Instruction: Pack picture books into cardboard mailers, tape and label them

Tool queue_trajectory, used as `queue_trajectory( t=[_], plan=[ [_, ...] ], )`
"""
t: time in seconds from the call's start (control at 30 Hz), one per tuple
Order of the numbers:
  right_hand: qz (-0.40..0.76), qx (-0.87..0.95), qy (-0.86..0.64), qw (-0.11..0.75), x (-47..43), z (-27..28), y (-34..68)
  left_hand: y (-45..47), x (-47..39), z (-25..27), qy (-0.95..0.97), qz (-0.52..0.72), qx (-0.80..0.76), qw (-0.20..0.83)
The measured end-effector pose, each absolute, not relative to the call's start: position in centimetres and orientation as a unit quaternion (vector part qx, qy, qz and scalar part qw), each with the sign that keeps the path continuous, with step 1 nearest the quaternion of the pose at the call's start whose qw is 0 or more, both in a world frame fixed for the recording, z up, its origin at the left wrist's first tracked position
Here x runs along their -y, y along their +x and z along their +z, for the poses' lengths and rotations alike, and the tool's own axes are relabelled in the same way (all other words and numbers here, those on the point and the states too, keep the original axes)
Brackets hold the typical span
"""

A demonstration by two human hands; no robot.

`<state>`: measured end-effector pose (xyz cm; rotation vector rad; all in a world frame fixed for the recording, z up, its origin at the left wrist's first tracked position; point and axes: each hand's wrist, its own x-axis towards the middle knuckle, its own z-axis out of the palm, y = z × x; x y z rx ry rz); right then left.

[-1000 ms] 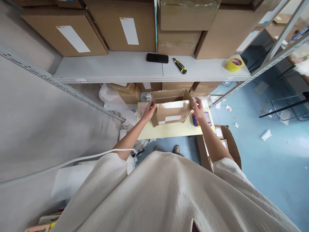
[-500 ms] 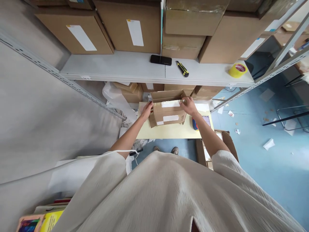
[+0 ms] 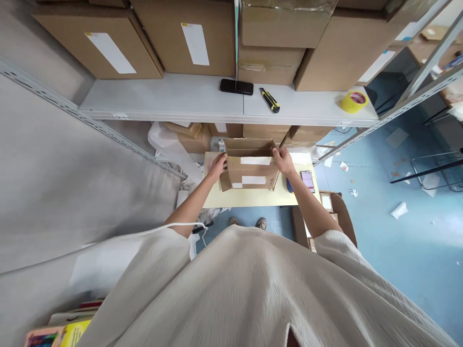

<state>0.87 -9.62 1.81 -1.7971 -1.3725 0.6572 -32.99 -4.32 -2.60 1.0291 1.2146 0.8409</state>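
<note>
An open cardboard box (image 3: pixel 235 169) with white labels and handwriting on its front stands on the pale yellow table (image 3: pixel 235 198). My left hand (image 3: pixel 218 166) grips its left edge near the top, the fingers partly hidden behind the cardboard. At the upper right corner, my right hand (image 3: pixel 284 161) has its thumb and fingers closed on the cardboard edge. The top of the box faces up with its flaps raised, and a flap juts out at the lower left. What lies inside cannot be made out.
A shelf (image 3: pixel 162 99) above the table bears a black phone (image 3: pixel 237 87), a yellow-black utility knife (image 3: pixel 269 100), yellow tape (image 3: pixel 354 101) and several large boxes. A lit phone (image 3: pixel 307 181) lies right of my box. An open carton (image 3: pixel 343 217) stands beside the table.
The box's top front flap sits slightly lower and its opening shows more. My right hand has shifted its grip at the corner. The lit phone is now less covered by my arm.
</note>
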Motion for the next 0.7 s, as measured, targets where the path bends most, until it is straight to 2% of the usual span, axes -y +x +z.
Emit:
queue_trajectory(
  t=[0.4, 0.57, 0.7],
  plan=[
    [0.399, 0.534, -0.622, 0.409, 15.1, 0.0, 1.7, -33.9, 5.8, -4.5, 0.542, 0.249, -0.519, 0.612],
    [0.428, 0.534, -0.623, 0.379, 17.0, -1.1, 2.3, -33.9, 6.9, -6.4, 0.608, 0.221, -0.506, 0.571],
    [0.427, 0.511, -0.635, 0.392, 17.8, -2.1, 2.8, -34.2, 7.7, -7.2, 0.606, 0.228, -0.514, 0.563]
  ],
)
